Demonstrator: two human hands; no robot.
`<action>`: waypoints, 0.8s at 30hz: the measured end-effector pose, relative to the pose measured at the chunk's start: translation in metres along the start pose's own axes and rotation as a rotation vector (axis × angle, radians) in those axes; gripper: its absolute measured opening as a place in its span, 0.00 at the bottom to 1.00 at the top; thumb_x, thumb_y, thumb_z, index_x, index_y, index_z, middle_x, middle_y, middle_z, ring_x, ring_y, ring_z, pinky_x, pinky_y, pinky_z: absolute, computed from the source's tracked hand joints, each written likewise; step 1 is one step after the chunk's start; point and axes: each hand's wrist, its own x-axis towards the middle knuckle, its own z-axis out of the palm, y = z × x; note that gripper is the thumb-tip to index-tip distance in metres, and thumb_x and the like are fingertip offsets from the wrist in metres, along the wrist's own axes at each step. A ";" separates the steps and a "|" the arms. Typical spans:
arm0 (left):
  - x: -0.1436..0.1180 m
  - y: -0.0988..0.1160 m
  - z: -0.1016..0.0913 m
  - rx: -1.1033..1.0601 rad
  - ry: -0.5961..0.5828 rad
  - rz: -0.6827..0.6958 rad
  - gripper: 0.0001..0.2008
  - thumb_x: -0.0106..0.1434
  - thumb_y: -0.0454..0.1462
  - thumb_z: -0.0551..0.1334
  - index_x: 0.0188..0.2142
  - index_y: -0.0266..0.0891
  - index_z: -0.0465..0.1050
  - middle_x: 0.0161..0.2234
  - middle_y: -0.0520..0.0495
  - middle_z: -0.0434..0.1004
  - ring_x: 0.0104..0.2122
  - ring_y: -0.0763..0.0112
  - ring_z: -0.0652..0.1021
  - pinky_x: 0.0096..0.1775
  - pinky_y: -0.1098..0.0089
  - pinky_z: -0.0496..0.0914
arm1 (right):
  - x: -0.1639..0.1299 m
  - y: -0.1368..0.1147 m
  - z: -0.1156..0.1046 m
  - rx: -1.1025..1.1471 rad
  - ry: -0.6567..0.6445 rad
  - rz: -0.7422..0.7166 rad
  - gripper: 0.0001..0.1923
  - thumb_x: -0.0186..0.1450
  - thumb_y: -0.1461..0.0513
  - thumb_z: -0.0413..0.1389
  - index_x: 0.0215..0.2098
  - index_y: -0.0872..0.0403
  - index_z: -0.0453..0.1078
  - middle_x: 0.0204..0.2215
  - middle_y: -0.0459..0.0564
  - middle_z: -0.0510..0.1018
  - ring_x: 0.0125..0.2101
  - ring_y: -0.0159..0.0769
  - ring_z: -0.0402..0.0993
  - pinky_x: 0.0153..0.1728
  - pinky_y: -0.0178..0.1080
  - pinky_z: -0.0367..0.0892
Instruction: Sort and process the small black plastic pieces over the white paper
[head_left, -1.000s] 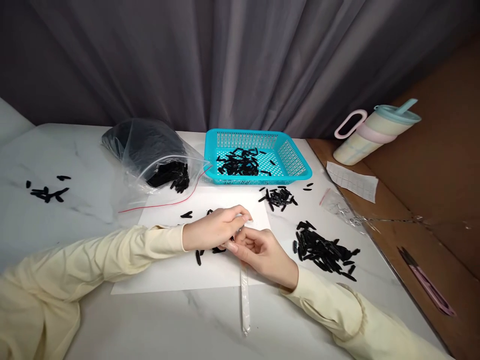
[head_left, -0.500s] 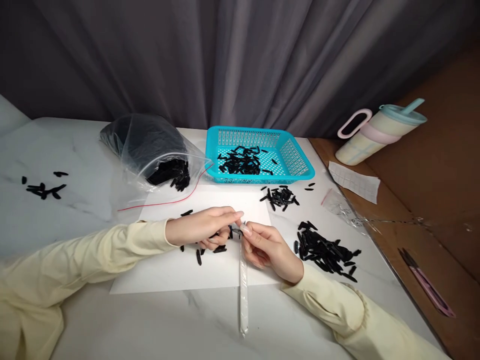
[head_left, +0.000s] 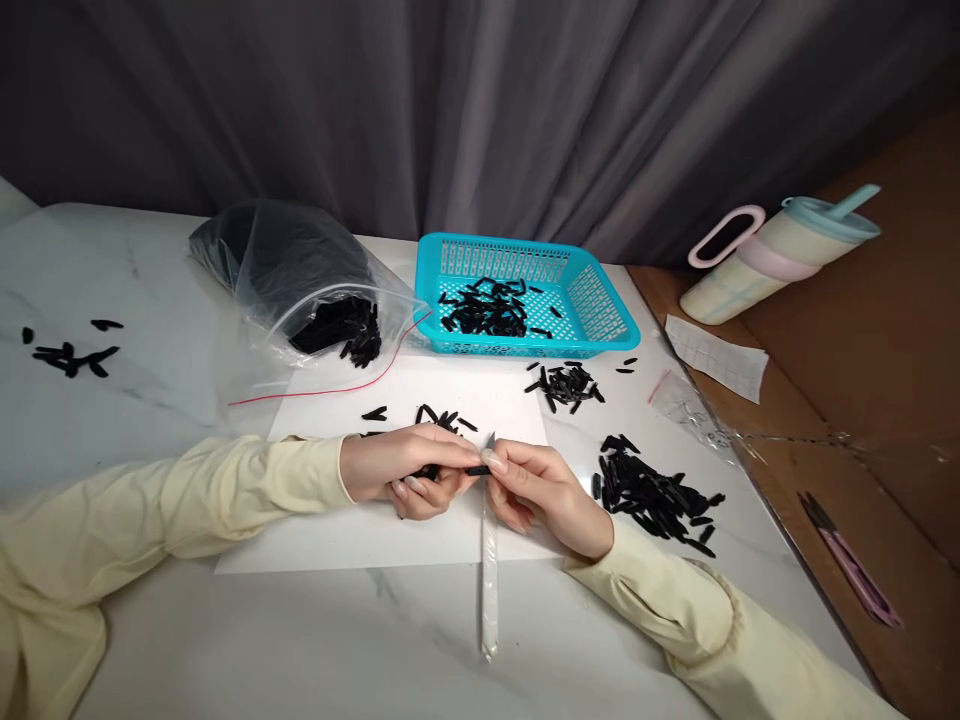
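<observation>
Lowered since the previous frame: left hand point(head_left: 420, 468), with more of the black scatter point(head_left: 442, 421) bared beyond it on the white sheet point(head_left: 337, 548). Narrowed now at the fingertips onto one black piece point(head_left: 478, 471), held over the sheet, other fingers curled around dark bits point(head_left: 430, 472); cannot tell whether gripping those or merely covering them. Pinched from the opposite end by thumb and forefinger of the right hand point(head_left: 551, 490), just beside a white-handled knife point(head_left: 489, 590); cannot tell whether touching it. Could well nick a fingertip, with bare skin so near the exposed blade; could also drop the piece, through so small a hold. Counting left to right: about seven loose pieces point(head_left: 103, 358), one clear bag point(head_left: 253, 310), one sheet, two hands on one piece, one knife, one blue basket point(head_left: 525, 349), one small heap point(head_left: 566, 386), two strays point(head_left: 625, 371), one larger heap point(head_left: 656, 498), one small clear packet point(head_left: 686, 410), one paper slip point(head_left: 720, 358), one tumbler point(head_left: 757, 272), one pair of snips point(head_left: 855, 568); heaps, scatter and contents too tangled to number.
</observation>
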 end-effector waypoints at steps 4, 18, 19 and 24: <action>0.004 -0.004 -0.004 -0.029 -0.081 -0.001 0.20 0.62 0.48 0.53 0.20 0.37 0.59 0.10 0.60 0.46 0.10 0.83 0.47 0.12 0.80 0.43 | -0.001 -0.001 0.000 -0.036 0.012 -0.013 0.19 0.64 0.52 0.51 0.21 0.54 0.57 0.10 0.37 0.61 0.11 0.21 0.50 0.14 0.30 0.45; 0.003 -0.005 -0.010 -0.129 -0.151 0.092 0.14 0.64 0.42 0.54 0.25 0.36 0.63 0.09 0.61 0.46 0.09 0.83 0.47 0.11 0.84 0.47 | 0.000 0.001 0.000 0.022 0.034 0.001 0.18 0.64 0.52 0.50 0.23 0.55 0.59 0.10 0.38 0.62 0.11 0.23 0.50 0.14 0.31 0.45; 0.003 -0.006 -0.009 -0.132 -0.152 0.099 0.15 0.64 0.42 0.53 0.24 0.36 0.63 0.09 0.61 0.46 0.09 0.83 0.47 0.11 0.84 0.47 | 0.001 0.001 0.000 0.029 0.032 0.002 0.17 0.65 0.52 0.49 0.23 0.55 0.60 0.10 0.38 0.62 0.11 0.23 0.50 0.14 0.31 0.46; 0.004 -0.006 -0.009 -0.131 -0.160 0.125 0.15 0.65 0.41 0.52 0.24 0.35 0.62 0.10 0.61 0.46 0.10 0.84 0.48 0.11 0.85 0.48 | 0.000 -0.001 0.001 0.019 0.030 0.012 0.18 0.66 0.52 0.47 0.24 0.55 0.61 0.10 0.39 0.62 0.11 0.24 0.51 0.14 0.31 0.48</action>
